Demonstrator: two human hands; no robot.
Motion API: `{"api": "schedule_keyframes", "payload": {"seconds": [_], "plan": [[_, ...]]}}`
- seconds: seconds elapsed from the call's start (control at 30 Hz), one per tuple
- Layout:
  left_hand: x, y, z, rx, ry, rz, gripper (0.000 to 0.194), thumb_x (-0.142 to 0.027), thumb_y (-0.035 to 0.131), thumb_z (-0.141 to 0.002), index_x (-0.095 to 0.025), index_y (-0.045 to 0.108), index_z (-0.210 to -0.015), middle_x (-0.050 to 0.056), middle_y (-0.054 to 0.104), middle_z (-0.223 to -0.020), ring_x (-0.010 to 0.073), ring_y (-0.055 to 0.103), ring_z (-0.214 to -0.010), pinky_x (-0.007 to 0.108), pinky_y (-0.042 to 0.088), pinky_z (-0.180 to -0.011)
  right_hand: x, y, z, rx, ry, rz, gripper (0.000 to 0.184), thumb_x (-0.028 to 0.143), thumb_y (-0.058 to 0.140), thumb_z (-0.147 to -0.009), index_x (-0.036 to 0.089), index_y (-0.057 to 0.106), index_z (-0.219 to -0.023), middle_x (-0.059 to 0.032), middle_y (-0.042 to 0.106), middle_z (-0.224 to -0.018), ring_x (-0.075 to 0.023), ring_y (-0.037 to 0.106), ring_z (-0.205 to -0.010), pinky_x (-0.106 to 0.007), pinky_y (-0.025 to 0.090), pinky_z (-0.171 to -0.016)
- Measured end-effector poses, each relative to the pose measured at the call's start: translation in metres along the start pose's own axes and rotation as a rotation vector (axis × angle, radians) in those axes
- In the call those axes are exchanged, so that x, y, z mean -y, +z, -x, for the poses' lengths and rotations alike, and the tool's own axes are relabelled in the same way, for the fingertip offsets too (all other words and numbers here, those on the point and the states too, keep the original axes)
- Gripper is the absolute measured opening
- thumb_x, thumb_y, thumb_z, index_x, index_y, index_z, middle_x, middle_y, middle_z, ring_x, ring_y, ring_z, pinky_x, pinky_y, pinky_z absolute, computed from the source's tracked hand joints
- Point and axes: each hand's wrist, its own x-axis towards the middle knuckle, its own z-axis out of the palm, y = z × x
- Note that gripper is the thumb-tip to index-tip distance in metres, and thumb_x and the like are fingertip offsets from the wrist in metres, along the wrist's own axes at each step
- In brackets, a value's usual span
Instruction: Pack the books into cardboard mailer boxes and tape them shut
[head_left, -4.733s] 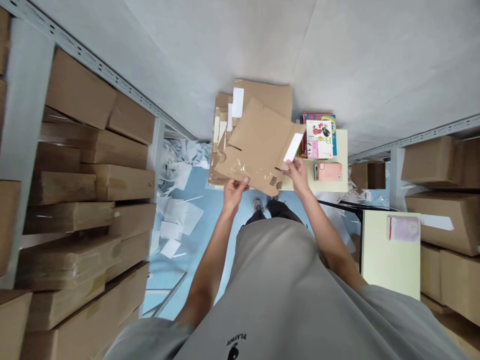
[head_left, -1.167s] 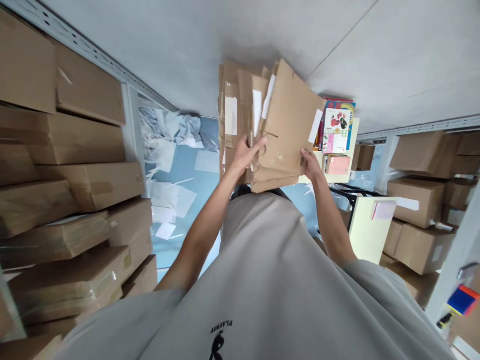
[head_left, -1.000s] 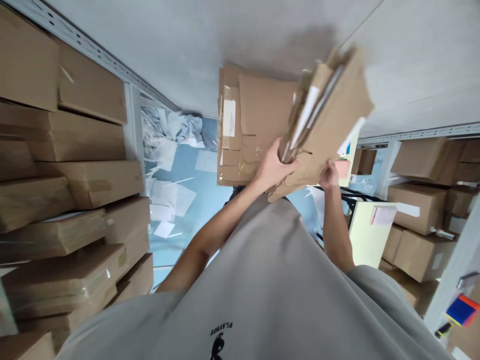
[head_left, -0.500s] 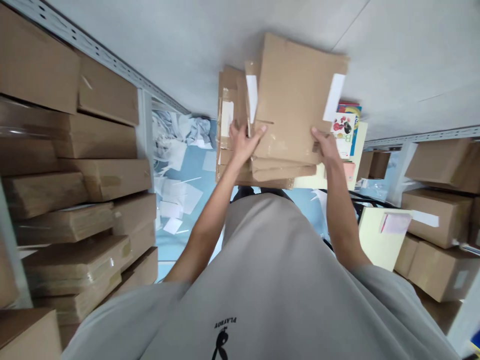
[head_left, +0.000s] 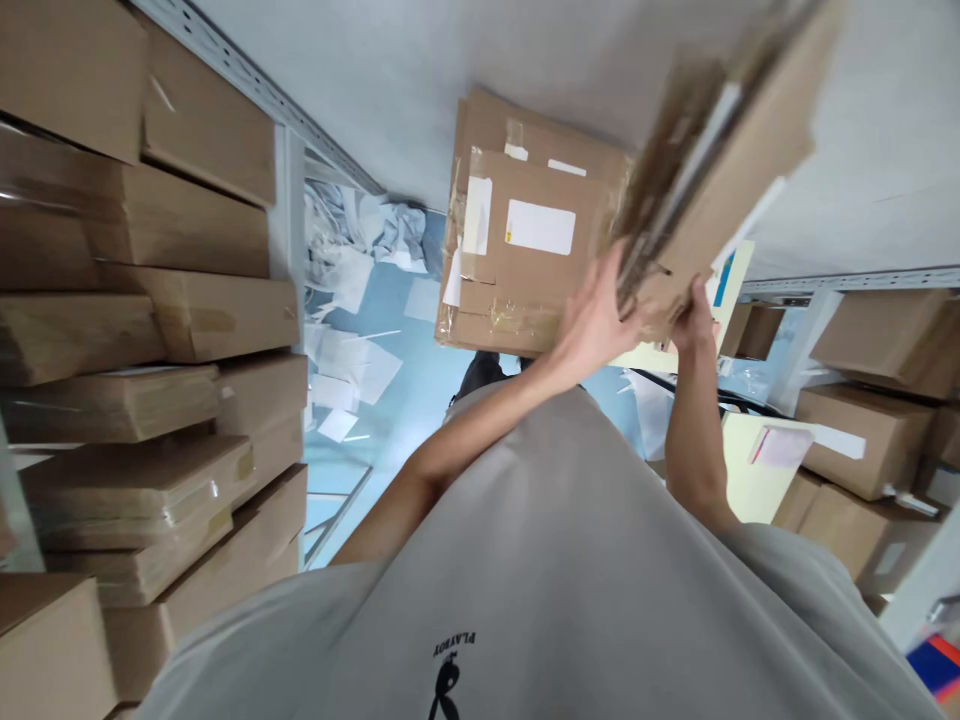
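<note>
Between my two hands is a bundle of flattened cardboard boxes (head_left: 739,165), tilted up on edge and blurred by motion. My left hand (head_left: 596,320) grips its lower left side, thumb and fingers spread around the layers. At the lower right, my right hand (head_left: 697,318) is closed on the same bundle, its fingers partly hidden behind it. Left of the bundle lies a stack of flat cardboard (head_left: 517,290), its top piece carrying clear tape and a white label (head_left: 540,227).
Shelves of cardboard boxes stand at left (head_left: 210,225) and right (head_left: 866,430). White paper scraps (head_left: 360,375) litter the blue floor (head_left: 397,340). A pale wall (head_left: 450,50) rises ahead. A pale yellow board (head_left: 757,480) with a pinkish sheet is at my right.
Both hands have lifted the cardboard bundle and tipped it up to the right. My left hand has moved right with it, uncovering the labelled cardboard stack underneath.
</note>
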Motion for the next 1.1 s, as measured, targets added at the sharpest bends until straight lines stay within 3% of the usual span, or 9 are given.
{"api": "schedule_keyframes", "payload": {"seconds": [0.17, 0.27, 0.33, 0.43, 0.6, 0.7, 0.77, 0.93, 1.1], "plan": [[-0.050, 0.017, 0.026, 0.132, 0.151, 0.087, 0.093, -0.077, 0.067, -0.114, -0.038, 0.025, -0.187, 0.020, 0.045, -0.188, 0.0453, 0.044, -0.177, 0.071, 0.041, -0.143, 0.018, -0.056, 0.045, -0.152, -0.158, -0.010, 0.080, 0.101, 0.077, -0.079, 0.033, 0.087, -0.120, -0.0094, 0.083, -0.148, -0.0397, 0.070, -0.160, -0.062, 0.060, -0.135], [-0.037, 0.000, 0.021, 0.123, 0.126, 0.141, 0.097, -0.074, 0.082, -0.108, -0.038, 0.032, -0.183, 0.018, 0.052, -0.183, 0.0451, 0.052, -0.172, 0.068, 0.046, -0.142, 0.035, -0.053, 0.071, -0.192, -0.184, 0.062, 0.070, 0.097, 0.079, -0.083, 0.038, 0.087, -0.122, -0.0053, 0.084, -0.149, -0.0394, 0.070, -0.159, -0.064, 0.061, -0.134], [-0.013, -0.024, 0.009, 0.089, 0.037, 0.150, 0.095, -0.069, 0.093, -0.102, -0.038, 0.042, -0.176, 0.014, 0.062, -0.172, 0.0439, 0.062, -0.164, 0.065, 0.052, -0.138, 0.043, -0.030, 0.082, -0.212, -0.163, 0.129, 0.062, 0.090, 0.084, -0.087, 0.039, 0.087, -0.122, -0.0042, 0.085, -0.148, -0.0405, 0.072, -0.157, -0.065, 0.063, -0.133], [0.031, -0.085, -0.008, 0.016, -0.190, 0.103, 0.085, -0.065, 0.097, -0.100, -0.034, 0.054, -0.166, 0.012, 0.074, -0.154, 0.0418, 0.071, -0.155, 0.065, 0.060, -0.131, 0.043, 0.028, 0.084, -0.167, -0.114, 0.182, 0.060, 0.080, 0.092, -0.091, 0.031, 0.088, -0.126, -0.0085, 0.086, -0.144, -0.0430, 0.076, -0.150, -0.066, 0.062, -0.133], [0.082, -0.225, 0.003, -0.153, -0.400, 0.094, 0.094, -0.087, 0.097, -0.078, -0.030, 0.069, -0.148, 0.012, 0.083, -0.147, 0.0423, 0.074, -0.154, 0.064, 0.069, -0.124, 0.010, 0.110, 0.044, 0.113, -0.081, 0.112, 0.080, 0.098, 0.078, -0.094, 0.030, 0.083, -0.136, -0.0095, 0.084, -0.140, -0.0408, 0.069, -0.159, -0.059, 0.064, -0.131], [0.093, -0.297, 0.026, -0.343, -0.435, 0.137, 0.076, -0.095, 0.092, -0.062, -0.043, 0.079, -0.117, -0.022, 0.090, -0.122, 0.0363, 0.073, -0.155, 0.070, 0.060, -0.138, -0.020, 0.122, 0.016, 0.020, -0.101, 0.252, 0.083, 0.094, 0.090, -0.085, 0.027, 0.081, -0.133, -0.0122, 0.084, -0.138, -0.0404, 0.071, -0.153, -0.058, 0.059, -0.134], [0.095, -0.328, 0.041, -0.393, -0.441, 0.163, 0.070, -0.098, 0.090, -0.060, -0.048, 0.081, -0.109, -0.036, 0.087, -0.111, 0.0335, 0.066, -0.163, 0.070, 0.046, -0.149, -0.036, 0.124, 0.006, -0.049, -0.036, 0.419, 0.074, 0.082, 0.100, -0.080, 0.023, 0.083, -0.121, -0.0154, 0.085, -0.132, -0.0421, 0.075, -0.145, -0.060, 0.056, -0.136], [0.097, -0.346, 0.063, -0.495, -0.357, 0.195, 0.050, -0.093, 0.087, -0.068, -0.052, 0.083, -0.098, -0.042, 0.083, -0.112, 0.0247, 0.057, -0.171, 0.060, 0.041, -0.153, -0.051, 0.134, 0.011, -0.116, 0.125, 0.635, 0.035, 0.045, 0.093, -0.094, 0.019, 0.083, -0.116, -0.0170, 0.087, -0.132, -0.0407, 0.081, -0.136, -0.056, 0.059, -0.129], [0.095, -0.325, 0.064, -0.656, -0.372, 0.287, 0.081, -0.083, 0.104, -0.047, -0.028, 0.081, -0.102, -0.006, 0.093, -0.122, 0.0339, 0.064, -0.164, 0.054, 0.051, -0.145, -0.049, 0.143, 0.016, -0.115, 0.237, 0.695, 0.054, 0.050, 0.095, -0.093, 0.020, 0.077, -0.134, -0.0154, 0.089, -0.129, -0.0399, 0.082, -0.132, -0.051, 0.062, -0.120]]}}
